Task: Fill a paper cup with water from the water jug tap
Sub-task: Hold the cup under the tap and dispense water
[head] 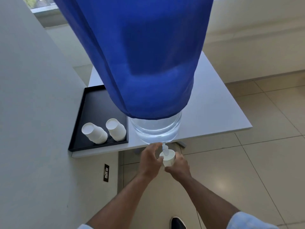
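White paper cup (168, 158) sits under the tap (165, 148), at the near edge of the table (214, 96). The right hand (179, 166) wraps around the cup. The left hand (151, 160) reaches to the tap, fingers curled. A blue cloth (140, 55) covers the jug (156, 129) (no writing shows). Cup stacks (94, 133) stand on a black tray (92, 104), left.

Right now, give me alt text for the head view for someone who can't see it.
The right hand holds a paper cup under the tap of a water jug draped in blue cloth, while the left hand reaches for the tap. Two stacks of cups sit upside down on a black tray beside it.
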The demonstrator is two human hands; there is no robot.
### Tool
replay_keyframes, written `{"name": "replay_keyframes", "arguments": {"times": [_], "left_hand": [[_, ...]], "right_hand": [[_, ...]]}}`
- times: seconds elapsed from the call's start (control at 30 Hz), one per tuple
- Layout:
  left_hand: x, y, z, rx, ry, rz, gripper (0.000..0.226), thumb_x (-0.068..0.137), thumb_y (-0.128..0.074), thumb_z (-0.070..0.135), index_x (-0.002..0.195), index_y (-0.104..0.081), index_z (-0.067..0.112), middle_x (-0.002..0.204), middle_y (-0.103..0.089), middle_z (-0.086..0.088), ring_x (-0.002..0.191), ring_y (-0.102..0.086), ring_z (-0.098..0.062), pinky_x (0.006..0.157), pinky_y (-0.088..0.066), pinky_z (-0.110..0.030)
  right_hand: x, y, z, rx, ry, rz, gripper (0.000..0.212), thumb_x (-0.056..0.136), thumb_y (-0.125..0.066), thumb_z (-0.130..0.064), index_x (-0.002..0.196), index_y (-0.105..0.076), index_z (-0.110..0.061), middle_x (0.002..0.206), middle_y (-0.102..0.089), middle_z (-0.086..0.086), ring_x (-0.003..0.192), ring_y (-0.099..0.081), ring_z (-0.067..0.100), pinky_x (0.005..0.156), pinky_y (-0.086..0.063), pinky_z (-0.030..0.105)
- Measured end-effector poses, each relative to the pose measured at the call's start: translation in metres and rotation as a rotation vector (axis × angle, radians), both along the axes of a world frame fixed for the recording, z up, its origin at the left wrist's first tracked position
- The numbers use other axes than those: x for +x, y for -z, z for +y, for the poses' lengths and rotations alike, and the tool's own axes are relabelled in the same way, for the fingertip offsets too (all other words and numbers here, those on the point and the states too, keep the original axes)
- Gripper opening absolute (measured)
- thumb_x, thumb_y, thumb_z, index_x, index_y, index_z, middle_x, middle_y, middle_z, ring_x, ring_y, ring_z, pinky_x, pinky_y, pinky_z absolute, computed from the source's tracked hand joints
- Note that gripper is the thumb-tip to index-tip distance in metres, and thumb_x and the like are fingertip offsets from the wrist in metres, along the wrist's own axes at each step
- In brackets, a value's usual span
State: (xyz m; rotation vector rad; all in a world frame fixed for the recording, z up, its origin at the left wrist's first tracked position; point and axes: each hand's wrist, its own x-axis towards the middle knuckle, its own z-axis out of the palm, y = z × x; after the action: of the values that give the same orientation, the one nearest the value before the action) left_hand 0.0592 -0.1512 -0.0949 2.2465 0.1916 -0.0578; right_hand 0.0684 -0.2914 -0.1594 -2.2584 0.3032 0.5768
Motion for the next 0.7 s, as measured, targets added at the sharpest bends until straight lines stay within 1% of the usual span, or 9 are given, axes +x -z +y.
{"name": "replay_keyframes", "arguments": {"times": [0.17,0.23,0.33,0.4,0.47,0.53,0.57,0.63,0.7], "left_hand": [[0.012,0.006,-0.007,0.178,0.180,-0.059,0.054,0.077,-0.088,0.001,0.128,-0.073,0.012,0.130,-0.075,-0.001,0.121,-0.068,-0.017,0.105,-0.046,-0.019],[0.012,0.011,-0.006,0.237,0.212,-0.093,0.054,0.080,-0.088,0.005,0.131,-0.073,0.011,0.131,-0.075,-0.003,0.122,-0.067,-0.019,0.106,-0.042,-0.019],[0.012,0.015,-0.005,0.292,0.258,-0.133,0.051,0.086,-0.085,0.011,0.135,-0.071,0.008,0.136,-0.074,-0.006,0.126,-0.066,-0.023,0.110,-0.042,-0.023],[0.011,0.016,-0.003,0.313,0.280,-0.161,0.048,0.089,-0.083,0.011,0.135,-0.071,0.006,0.137,-0.074,-0.008,0.125,-0.066,-0.025,0.111,-0.043,-0.025],[0.013,0.014,-0.004,0.298,0.272,-0.195,0.033,0.092,-0.080,0.012,0.124,-0.076,0.008,0.127,-0.079,-0.008,0.113,-0.071,-0.025,0.106,-0.051,-0.030],[0.015,0.012,-0.006,0.250,0.225,-0.212,0.006,0.098,-0.072,0.014,0.098,-0.078,0.014,0.098,-0.082,-0.003,0.082,-0.065,-0.020,0.084,-0.055,-0.033],[0.017,0.011,-0.007,0.216,0.177,-0.195,0.012,0.100,-0.069,0.015,0.090,-0.075,0.016,0.086,-0.078,-0.002,0.073,-0.057,-0.016,0.074,-0.050,-0.031],[0.022,0.011,-0.009,0.143,0.097,-0.129,0.015,0.100,-0.067,0.015,0.090,-0.079,0.015,0.080,-0.078,0.000,0.069,-0.058,-0.013,0.070,-0.047,-0.029],[0.025,0.012,-0.009,0.087,0.062,-0.084,0.015,0.099,-0.068,0.014,0.098,-0.084,0.015,0.090,-0.084,0.002,0.078,-0.071,-0.013,0.075,-0.053,-0.027]], "right_hand": [[0.016,0.006,-0.001,0.065,-0.012,-0.057,0.055,0.062,-0.080,-0.021,0.109,-0.054,-0.028,0.096,-0.068,-0.008,0.094,-0.066,0.023,0.087,-0.056,0.042],[0.019,0.008,-0.002,0.092,-0.013,-0.089,0.053,0.062,-0.077,-0.019,0.108,-0.054,-0.032,0.092,-0.068,-0.011,0.090,-0.067,0.021,0.083,-0.058,0.043],[0.020,0.010,-0.003,0.134,-0.002,-0.126,0.051,0.067,-0.077,-0.016,0.109,-0.056,-0.035,0.090,-0.067,-0.012,0.084,-0.067,0.016,0.070,-0.061,0.039],[0.021,0.012,-0.003,0.147,0.002,-0.159,0.049,0.071,-0.080,-0.016,0.111,-0.057,-0.033,0.090,-0.067,-0.013,0.082,-0.066,0.015,0.068,-0.060,0.039],[0.021,0.013,-0.002,0.153,0.012,-0.177,0.047,0.072,-0.080,-0.018,0.111,-0.057,-0.031,0.090,-0.067,-0.012,0.081,-0.066,0.015,0.067,-0.059,0.037],[0.020,0.014,0.000,0.152,0.016,-0.183,0.047,0.072,-0.080,-0.017,0.111,-0.057,-0.031,0.090,-0.068,-0.012,0.081,-0.066,0.014,0.065,-0.058,0.036],[0.020,0.015,0.001,0.152,0.012,-0.183,0.047,0.072,-0.080,-0.016,0.111,-0.057,-0.030,0.090,-0.067,-0.012,0.080,-0.066,0.015,0.065,-0.058,0.036],[0.019,0.015,0.002,0.155,-0.003,-0.182,0.048,0.072,-0.078,-0.011,0.111,-0.057,-0.029,0.087,-0.065,-0.013,0.080,-0.064,0.015,0.062,-0.054,0.033],[0.019,0.015,0.002,0.154,-0.009,-0.191,0.048,0.073,-0.077,-0.008,0.112,-0.057,-0.028,0.086,-0.062,-0.015,0.079,-0.063,0.015,0.060,-0.050,0.029]]}}
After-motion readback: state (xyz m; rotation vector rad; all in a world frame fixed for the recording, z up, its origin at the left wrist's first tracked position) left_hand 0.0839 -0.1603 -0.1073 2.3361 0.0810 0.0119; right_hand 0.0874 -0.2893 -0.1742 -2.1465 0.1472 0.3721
